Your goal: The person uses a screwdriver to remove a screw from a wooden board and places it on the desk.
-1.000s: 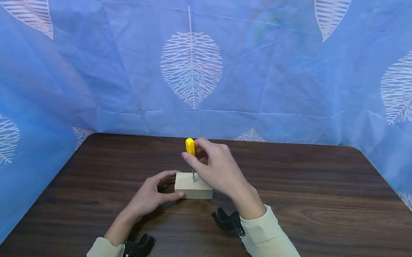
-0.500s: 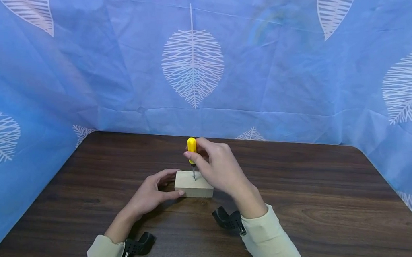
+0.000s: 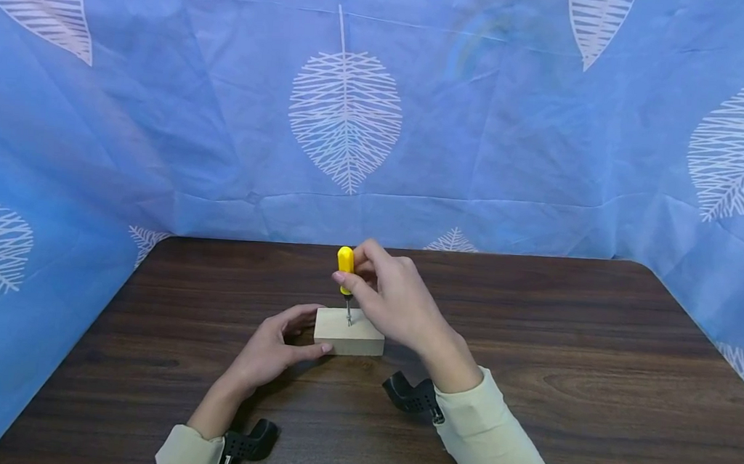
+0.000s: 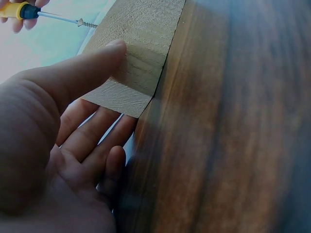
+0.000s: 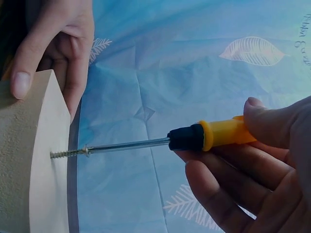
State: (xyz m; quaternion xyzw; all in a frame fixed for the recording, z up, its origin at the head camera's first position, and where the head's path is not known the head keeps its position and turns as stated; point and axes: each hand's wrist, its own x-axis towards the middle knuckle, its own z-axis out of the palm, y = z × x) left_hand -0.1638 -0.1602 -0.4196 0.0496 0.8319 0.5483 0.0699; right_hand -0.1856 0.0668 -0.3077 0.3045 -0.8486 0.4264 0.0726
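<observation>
A pale wooden block (image 3: 350, 345) lies on the dark table, its long side facing me. My left hand (image 3: 271, 351) grips the block's left end, thumb (image 4: 104, 56) on the near face and fingers behind. A screw (image 5: 70, 153) stands in the top face, its tip in the wood and most of the thread showing. On the screw head sits the tip of a screwdriver (image 5: 131, 144) with a yellow and black handle, held nearly upright. My right hand (image 3: 399, 300) pinches that handle between thumb and fingers, above the block.
Dark wood-grain table (image 3: 567, 335) stretches around both hands. Blue cloth with white leaf prints (image 3: 484, 139) hangs behind the table and at its sides. A black wrist mount (image 3: 411, 395) sits by the right cuff, another (image 3: 253, 441) by the left.
The right fingers have shifted on the handle, with the index finger lifting a little. The black collar of the screwdriver now shows below the thumb. The left hand and the block stay put.
</observation>
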